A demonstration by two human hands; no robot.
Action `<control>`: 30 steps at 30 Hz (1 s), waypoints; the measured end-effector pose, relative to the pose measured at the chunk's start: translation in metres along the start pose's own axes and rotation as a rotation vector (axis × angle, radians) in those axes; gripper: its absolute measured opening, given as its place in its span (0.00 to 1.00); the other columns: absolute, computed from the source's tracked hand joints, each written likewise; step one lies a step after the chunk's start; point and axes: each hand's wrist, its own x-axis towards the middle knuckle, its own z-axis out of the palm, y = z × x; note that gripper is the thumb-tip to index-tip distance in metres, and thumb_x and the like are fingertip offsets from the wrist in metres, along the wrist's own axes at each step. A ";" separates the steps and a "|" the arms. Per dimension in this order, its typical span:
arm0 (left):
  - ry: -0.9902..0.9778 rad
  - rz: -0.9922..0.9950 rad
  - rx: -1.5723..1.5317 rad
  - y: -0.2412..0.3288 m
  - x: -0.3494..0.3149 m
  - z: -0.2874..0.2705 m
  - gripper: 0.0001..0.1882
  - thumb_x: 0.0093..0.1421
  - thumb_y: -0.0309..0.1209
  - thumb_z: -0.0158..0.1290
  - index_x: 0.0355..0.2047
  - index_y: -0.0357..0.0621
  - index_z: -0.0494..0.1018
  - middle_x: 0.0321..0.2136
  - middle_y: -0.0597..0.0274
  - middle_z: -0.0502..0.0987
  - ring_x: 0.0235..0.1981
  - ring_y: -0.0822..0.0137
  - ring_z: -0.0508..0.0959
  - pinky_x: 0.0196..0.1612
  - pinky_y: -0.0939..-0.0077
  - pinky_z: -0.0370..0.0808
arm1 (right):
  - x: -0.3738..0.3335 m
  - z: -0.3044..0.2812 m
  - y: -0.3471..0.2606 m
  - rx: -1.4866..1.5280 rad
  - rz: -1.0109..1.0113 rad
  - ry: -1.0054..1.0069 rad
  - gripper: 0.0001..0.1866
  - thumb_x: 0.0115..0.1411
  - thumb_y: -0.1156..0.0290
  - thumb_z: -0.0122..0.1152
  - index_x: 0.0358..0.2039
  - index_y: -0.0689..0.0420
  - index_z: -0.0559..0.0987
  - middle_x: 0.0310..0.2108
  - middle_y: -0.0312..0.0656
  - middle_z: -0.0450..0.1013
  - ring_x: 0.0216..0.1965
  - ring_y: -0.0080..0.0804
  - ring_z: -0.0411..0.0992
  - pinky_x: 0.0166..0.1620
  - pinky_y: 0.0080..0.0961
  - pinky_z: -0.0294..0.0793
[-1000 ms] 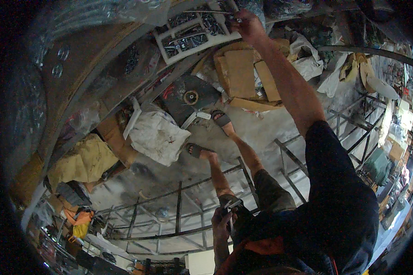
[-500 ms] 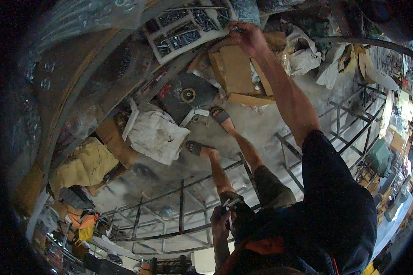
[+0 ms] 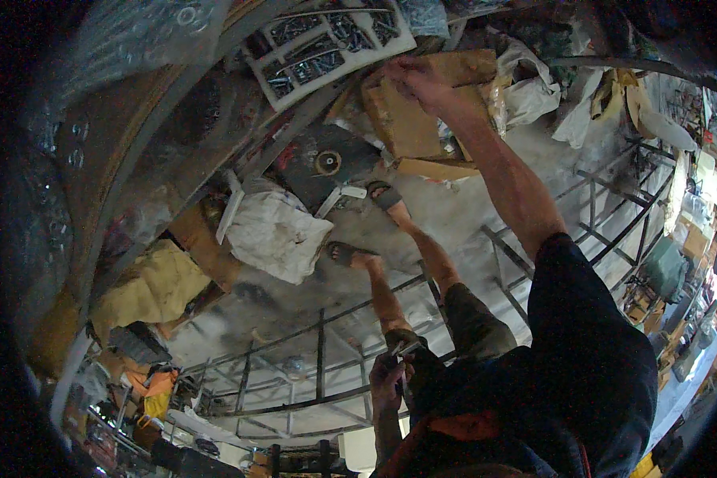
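Observation:
Out ahead, my right hand [image 3: 417, 82] is just below the near edge of a white divided tray [image 3: 346, 75] holding loose screws or bolts. Its fingers are smeared by motion, so I cannot see whether anything is in them. Behind and under it stands an open cardboard box [image 3: 410, 131]. Close to my body, my left hand [image 3: 386, 381] is closed around a small metal piece [image 3: 407, 349]. The dim light hides the exact kind of that piece.
A white sack [image 3: 271, 235] and a dark plate with a round fitting [image 3: 327, 163] lie below the bench edge. Black metal frames [image 3: 320, 358] cross the floor around my legs. Clear plastic bags [image 3: 147, 36] sit at upper left.
My right hand has moved down and slightly left, from the tray's right corner to in front of the cardboard box. My left hand keeps its hold on the metal piece.

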 end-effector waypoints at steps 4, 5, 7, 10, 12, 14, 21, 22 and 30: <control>0.028 0.006 0.156 -0.002 -0.001 -0.001 0.12 0.60 0.26 0.56 0.43 0.35 0.70 0.34 0.52 0.80 0.29 0.69 0.78 0.33 0.74 0.75 | 0.045 0.021 -0.019 -0.679 -0.431 0.154 0.13 0.62 0.65 0.62 0.38 0.64 0.82 0.32 0.41 0.78 0.32 0.29 0.75 0.37 0.26 0.76; 0.031 -0.004 0.113 -0.001 -0.001 -0.001 0.13 0.60 0.26 0.55 0.44 0.35 0.70 0.34 0.52 0.80 0.29 0.70 0.78 0.33 0.74 0.75 | 0.060 0.026 -0.024 -0.896 -0.491 0.218 0.14 0.61 0.65 0.62 0.37 0.65 0.82 0.32 0.42 0.79 0.34 0.29 0.75 0.38 0.26 0.76; 0.015 -0.007 0.034 -0.001 -0.002 0.001 0.14 0.61 0.27 0.54 0.45 0.35 0.71 0.34 0.53 0.80 0.29 0.71 0.78 0.33 0.75 0.74 | 0.082 0.031 -0.028 -1.109 -0.363 0.160 0.18 0.60 0.56 0.60 0.42 0.58 0.82 0.40 0.47 0.79 0.41 0.45 0.77 0.43 0.43 0.77; -0.043 0.053 0.153 0.001 -0.002 0.005 0.16 0.60 0.26 0.54 0.48 0.35 0.70 0.35 0.52 0.80 0.30 0.69 0.79 0.33 0.75 0.74 | 0.103 0.040 -0.031 -1.261 -0.285 0.142 0.20 0.60 0.53 0.59 0.44 0.55 0.82 0.41 0.47 0.79 0.41 0.49 0.78 0.42 0.48 0.77; -0.033 0.019 0.080 0.001 -0.001 0.008 0.17 0.60 0.24 0.54 0.49 0.35 0.70 0.36 0.51 0.80 0.31 0.68 0.79 0.34 0.73 0.75 | 0.109 0.044 -0.032 -1.314 -0.289 0.122 0.20 0.60 0.54 0.60 0.44 0.56 0.82 0.41 0.46 0.79 0.39 0.46 0.77 0.41 0.45 0.76; -0.026 0.014 0.039 0.002 -0.001 0.010 0.17 0.60 0.23 0.54 0.50 0.35 0.69 0.37 0.49 0.80 0.31 0.67 0.79 0.34 0.72 0.75 | 0.111 0.048 -0.033 -1.368 -0.304 0.089 0.19 0.60 0.55 0.60 0.43 0.56 0.82 0.40 0.45 0.79 0.38 0.44 0.76 0.39 0.43 0.75; -0.012 0.006 -0.079 0.002 -0.003 0.007 0.15 0.59 0.20 0.53 0.48 0.36 0.69 0.38 0.48 0.80 0.31 0.65 0.79 0.33 0.73 0.74 | 0.116 0.045 -0.044 -1.322 -0.340 -0.018 0.16 0.60 0.59 0.60 0.42 0.57 0.81 0.38 0.43 0.78 0.33 0.36 0.72 0.35 0.35 0.73; -0.034 0.011 -0.105 0.002 -0.003 0.006 0.15 0.59 0.20 0.53 0.47 0.36 0.69 0.38 0.49 0.80 0.31 0.65 0.79 0.33 0.73 0.74 | 0.115 0.037 -0.047 -1.232 -0.345 -0.040 0.16 0.60 0.60 0.60 0.42 0.57 0.81 0.38 0.43 0.77 0.32 0.35 0.72 0.34 0.34 0.72; -0.022 0.030 -0.003 0.005 0.003 -0.005 0.14 0.58 0.22 0.55 0.45 0.36 0.70 0.37 0.50 0.81 0.32 0.65 0.80 0.35 0.73 0.75 | 0.082 -0.076 -0.030 0.102 0.033 -0.305 0.13 0.61 0.64 0.61 0.41 0.59 0.80 0.35 0.40 0.76 0.27 0.25 0.68 0.29 0.25 0.69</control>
